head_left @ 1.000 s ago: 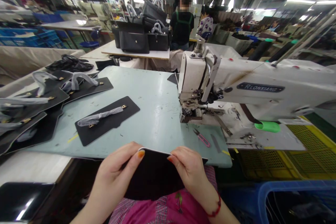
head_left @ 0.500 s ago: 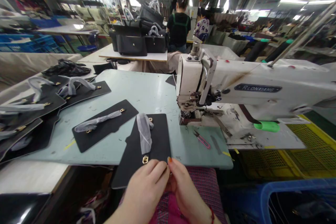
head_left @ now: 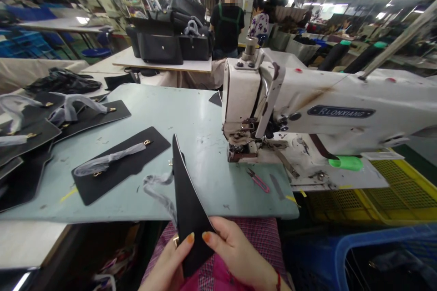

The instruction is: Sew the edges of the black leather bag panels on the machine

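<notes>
Black flat panel (head_left: 119,163) w/ wrapped strap lies on pale-green desk (head_left: 198,109). L hand (head_left: 169,263) fingers pinch bottom of second black panel (head_left: 187,200), stood on edge at desk's near edge; R hand (head_left: 235,254) fingers grip it too. Pink snips (head_left: 258,181), then sewing machine (head_left: 307,100), further right.

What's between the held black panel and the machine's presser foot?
Head view: bare table with thread specks between black panel and presser foot; pink snips lie aside.

My fingers (head_left: 212,242) have orange-painted nails on both my left hand (head_left: 167,264) and my right hand (head_left: 236,254). A thin red cord bracelet (head_left: 278,278) rings my right wrist. I wear a bright pink top (head_left: 208,281) and a pink-and-white checked cloth garment (head_left: 260,232).
</notes>
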`<act>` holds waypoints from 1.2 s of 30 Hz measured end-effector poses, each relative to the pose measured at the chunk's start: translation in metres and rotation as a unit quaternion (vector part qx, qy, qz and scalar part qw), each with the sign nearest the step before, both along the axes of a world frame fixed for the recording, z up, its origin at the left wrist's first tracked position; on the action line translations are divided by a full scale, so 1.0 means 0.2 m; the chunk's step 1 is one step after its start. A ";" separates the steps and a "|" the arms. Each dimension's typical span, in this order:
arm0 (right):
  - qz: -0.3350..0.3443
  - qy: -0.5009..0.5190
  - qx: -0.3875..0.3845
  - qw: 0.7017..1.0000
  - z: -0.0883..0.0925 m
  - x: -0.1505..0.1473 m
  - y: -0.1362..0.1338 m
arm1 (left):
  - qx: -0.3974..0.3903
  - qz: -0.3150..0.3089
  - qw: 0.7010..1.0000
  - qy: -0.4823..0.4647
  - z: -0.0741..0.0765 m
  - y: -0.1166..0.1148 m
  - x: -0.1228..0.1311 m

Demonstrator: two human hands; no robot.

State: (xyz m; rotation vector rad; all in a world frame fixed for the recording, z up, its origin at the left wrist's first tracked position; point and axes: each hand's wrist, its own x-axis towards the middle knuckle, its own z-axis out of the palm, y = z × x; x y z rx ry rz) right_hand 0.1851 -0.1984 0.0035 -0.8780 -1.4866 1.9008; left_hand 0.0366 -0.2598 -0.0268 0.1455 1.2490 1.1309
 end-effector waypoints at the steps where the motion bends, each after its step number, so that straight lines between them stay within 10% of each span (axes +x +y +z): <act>1: -0.017 -0.006 -0.009 1.000 0.00 -0.01 0.02 | 0.004 0.005 1.000 -0.024 0.04 0.07 0.02; 15: -0.206 -0.053 -0.035 0.976 -0.04 -0.03 0.51 | 0.134 -0.026 0.990 0.029 0.11 0.92 -0.03; 36: -0.262 -0.039 -0.013 0.964 -0.08 -0.03 0.59 | 0.150 -0.082 0.983 0.060 0.10 1.09 -0.04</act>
